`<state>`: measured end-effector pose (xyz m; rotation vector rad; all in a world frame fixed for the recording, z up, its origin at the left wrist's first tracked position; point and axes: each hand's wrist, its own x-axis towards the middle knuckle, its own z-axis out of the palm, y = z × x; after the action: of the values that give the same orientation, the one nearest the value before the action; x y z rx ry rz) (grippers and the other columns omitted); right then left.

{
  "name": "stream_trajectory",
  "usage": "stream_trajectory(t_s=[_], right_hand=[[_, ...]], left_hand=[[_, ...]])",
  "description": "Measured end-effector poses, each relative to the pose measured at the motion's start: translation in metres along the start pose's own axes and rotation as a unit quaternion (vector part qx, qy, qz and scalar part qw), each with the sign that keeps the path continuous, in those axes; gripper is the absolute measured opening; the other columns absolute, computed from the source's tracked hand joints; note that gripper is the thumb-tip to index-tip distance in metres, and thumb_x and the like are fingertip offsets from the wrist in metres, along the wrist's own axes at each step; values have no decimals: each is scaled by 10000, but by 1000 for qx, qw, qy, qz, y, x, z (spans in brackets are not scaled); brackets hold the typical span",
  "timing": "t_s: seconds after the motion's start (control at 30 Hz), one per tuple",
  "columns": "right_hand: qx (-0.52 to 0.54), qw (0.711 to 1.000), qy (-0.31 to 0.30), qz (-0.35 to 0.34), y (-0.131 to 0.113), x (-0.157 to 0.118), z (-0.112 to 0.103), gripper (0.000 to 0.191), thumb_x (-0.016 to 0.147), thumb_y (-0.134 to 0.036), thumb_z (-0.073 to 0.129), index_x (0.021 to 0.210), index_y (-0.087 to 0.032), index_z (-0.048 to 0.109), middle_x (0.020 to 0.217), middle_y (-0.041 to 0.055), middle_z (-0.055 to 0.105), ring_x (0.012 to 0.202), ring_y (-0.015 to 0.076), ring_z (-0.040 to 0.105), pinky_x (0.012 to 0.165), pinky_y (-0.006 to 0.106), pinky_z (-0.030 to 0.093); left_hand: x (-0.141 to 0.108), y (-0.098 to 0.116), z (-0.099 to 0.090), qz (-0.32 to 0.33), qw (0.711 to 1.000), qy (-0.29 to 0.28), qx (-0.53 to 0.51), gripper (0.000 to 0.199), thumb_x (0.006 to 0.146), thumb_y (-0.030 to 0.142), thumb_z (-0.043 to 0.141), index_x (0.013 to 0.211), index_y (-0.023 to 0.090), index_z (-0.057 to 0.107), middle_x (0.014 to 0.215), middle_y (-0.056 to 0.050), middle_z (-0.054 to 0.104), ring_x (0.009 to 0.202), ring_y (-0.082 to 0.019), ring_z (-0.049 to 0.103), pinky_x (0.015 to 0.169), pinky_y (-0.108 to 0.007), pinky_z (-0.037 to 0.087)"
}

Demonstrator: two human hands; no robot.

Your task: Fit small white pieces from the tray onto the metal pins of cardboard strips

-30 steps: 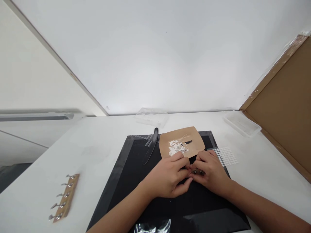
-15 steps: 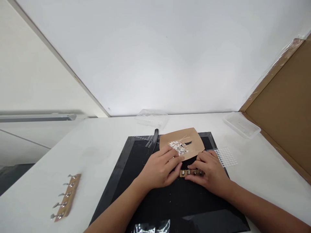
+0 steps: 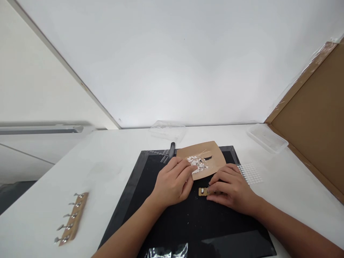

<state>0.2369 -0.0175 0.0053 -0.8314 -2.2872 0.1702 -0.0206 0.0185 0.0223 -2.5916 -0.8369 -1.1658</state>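
We work over a black mat [image 3: 172, 225], with a tan sheet [image 3: 218, 162] at the mat's far edge. Our left hand [image 3: 172, 182] curls loosely above the mat's far middle; whether it pinches anything, we cannot tell. Our right hand [image 3: 232, 188], half closed, holds a small brown strip [image 3: 205, 192] between thumb and fingers on the mat's right half. White flakes [image 3: 197, 161] lie on the sheet by our left fingertips. We judge the step as flake-picking; the next move calls for a fine pinch.

I can't read any words, labels, brands, numbers or signs on anything here, however long I look across at it.
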Motion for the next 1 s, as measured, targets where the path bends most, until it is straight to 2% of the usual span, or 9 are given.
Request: stream_trajectory(t_s=[0.1,0.3,0.53,0.8,1.0], right_hand=[[4,1000,-9,-20,1,0,0,153,991,-322,759,876,-242,697,962,-15,767,868,157,670,884,385,419],[0,999,-26,-36,-1,0,-1,65,1012,-288,731,957,-254,721,1001,-17,786,937,159,704,957,396,437],[13,999,-26,-33,0,2,-2,93,1023,-278,716,934,-249,718,959,-20,797,895,154,711,926,381,453],[-67,994,-61,-60,-3,2,-1,198,1070,-218,608,889,-231,689,838,-8,729,830,159,635,935,379,454],[-118,987,-74,-78,-9,4,-2,256,1074,-173,557,855,-230,676,815,-7,696,800,156,613,956,389,452]], left_hand=[[1,1,0,-13,1000,10,-1,294,871,31,602,1127,170,645,965,-92,712,910,-257,587,839,-418,544],[1,3,3,-27,998,-19,-46,249,895,51,570,1099,180,635,954,-87,687,912,-245,611,824,-412,551],[-1,4,5,-22,998,-33,-46,244,907,55,581,1112,183,609,973,-82,680,925,-248,601,831,-430,525],[-4,3,8,-38,998,-9,-40,282,901,56,605,1144,195,573,1012,-83,672,965,-261,600,886,-463,508],[-5,3,10,-87,995,47,-4,310,868,62,625,1139,198,565,1027,-94,667,993,-280,615,914,-467,516]])
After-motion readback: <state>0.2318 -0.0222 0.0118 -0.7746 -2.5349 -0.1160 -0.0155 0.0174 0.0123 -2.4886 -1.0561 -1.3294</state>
